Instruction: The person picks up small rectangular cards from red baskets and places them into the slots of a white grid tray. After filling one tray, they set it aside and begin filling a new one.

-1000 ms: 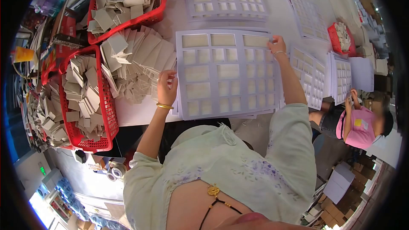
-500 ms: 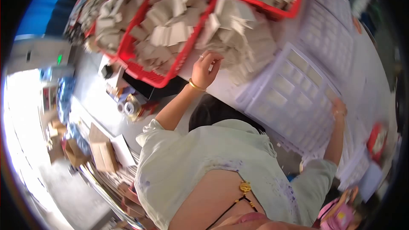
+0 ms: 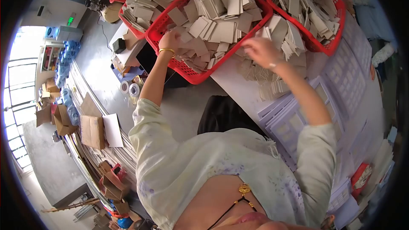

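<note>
My left hand (image 3: 170,41), with a gold bracelet at the wrist, is over the near left side of a red plastic basket (image 3: 199,78). Its fingers are curled down against the pale grey card pieces (image 3: 215,30) heaped inside; what they hold, if anything, is hidden. Slightly blurred, my right hand (image 3: 262,52) hovers at the basket's right rim with fingers apart and nothing visible in them. Just beyond it, a loose pile of similar card pieces (image 3: 279,34) sits on the white table (image 3: 238,81). Below my right forearm lies a stack of pale lilac trays (image 3: 285,130) with rectangular openings.
Another red basket (image 3: 328,47) of card pieces stands at the upper right, and more baskets of them at the upper left. Further lilac trays (image 3: 347,66) lie along the right. Tape rolls (image 3: 133,89) and cardboard boxes (image 3: 91,130) are to the left.
My right hand has left the lilac trays and moved up and left to the basket. My left hand has shifted left, from beside the card pile to over the basket's near left side.
</note>
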A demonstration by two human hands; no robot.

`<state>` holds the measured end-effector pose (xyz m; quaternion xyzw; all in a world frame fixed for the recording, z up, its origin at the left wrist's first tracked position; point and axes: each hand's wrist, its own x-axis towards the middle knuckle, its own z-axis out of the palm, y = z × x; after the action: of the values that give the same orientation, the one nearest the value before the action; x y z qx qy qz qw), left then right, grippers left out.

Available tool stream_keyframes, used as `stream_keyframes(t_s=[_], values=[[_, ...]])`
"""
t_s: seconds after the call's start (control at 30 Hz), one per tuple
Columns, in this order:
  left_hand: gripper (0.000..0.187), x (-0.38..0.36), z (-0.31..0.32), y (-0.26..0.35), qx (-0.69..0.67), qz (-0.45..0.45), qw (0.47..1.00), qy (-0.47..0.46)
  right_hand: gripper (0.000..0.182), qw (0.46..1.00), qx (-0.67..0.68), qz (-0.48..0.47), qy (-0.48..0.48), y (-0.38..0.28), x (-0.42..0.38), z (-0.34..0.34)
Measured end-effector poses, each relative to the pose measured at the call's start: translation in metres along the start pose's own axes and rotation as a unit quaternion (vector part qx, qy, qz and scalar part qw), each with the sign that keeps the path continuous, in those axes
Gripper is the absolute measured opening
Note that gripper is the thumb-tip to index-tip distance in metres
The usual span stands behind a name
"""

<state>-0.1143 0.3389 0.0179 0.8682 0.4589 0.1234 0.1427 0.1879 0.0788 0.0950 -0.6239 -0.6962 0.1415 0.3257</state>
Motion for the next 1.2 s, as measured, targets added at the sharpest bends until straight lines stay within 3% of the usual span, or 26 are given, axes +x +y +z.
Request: stream_keyframes(t_s=[0.1,0.17,0.27,0.37,0.47,0.57,0.67,0.77,0.97,1.07,1.2], values=[[0.018,-0.001,-0.009,0.001,0.005,-0.014,1.000,0.022,0.027,0.953,-0.107,-0.020,-0.284,-0.018,0.064,0.087],[0.019,-0.004,-0.014,0.000,-0.007,-0.025,0.999,0.026,0.033,0.820,-0.147,0.103,-0.543,-0.044,0.107,0.122],[0.018,-0.009,-0.020,0.001,-0.026,-0.046,0.999,0.006,0.034,0.807,-0.236,0.132,-0.524,-0.029,0.118,0.191],[0.019,-0.010,-0.020,-0.002,-0.016,-0.052,0.998,-0.021,0.040,0.875,-0.277,0.174,-0.358,-0.044,0.108,0.204],[0.024,0.000,-0.009,-0.005,0.018,-0.060,0.995,-0.073,0.050,0.817,-0.181,0.177,-0.519,-0.031,0.127,0.208],[0.031,0.011,0.003,0.007,0.057,-0.053,0.994,-0.081,0.049,0.760,-0.171,0.147,-0.610,-0.026,0.126,0.215],[0.037,0.015,0.015,0.026,0.101,-0.053,0.987,-0.113,0.045,0.819,-0.205,0.105,-0.526,-0.022,0.113,0.226],[0.039,0.016,0.026,0.027,0.149,-0.033,0.976,-0.155,0.044,0.779,-0.279,0.058,-0.558,-0.026,0.120,0.212],[0.016,0.015,0.019,0.024,0.044,0.030,0.994,-0.097,0.032,0.828,-0.132,0.046,-0.543,-0.013,0.119,0.200],[0.016,0.014,0.016,0.026,-0.012,0.054,0.995,-0.081,0.025,0.870,-0.096,0.016,-0.483,-0.006,0.113,0.214],[0.019,0.011,0.005,0.029,-0.069,0.012,0.997,-0.043,0.022,0.892,-0.145,0.052,-0.425,-0.015,0.117,0.207]])
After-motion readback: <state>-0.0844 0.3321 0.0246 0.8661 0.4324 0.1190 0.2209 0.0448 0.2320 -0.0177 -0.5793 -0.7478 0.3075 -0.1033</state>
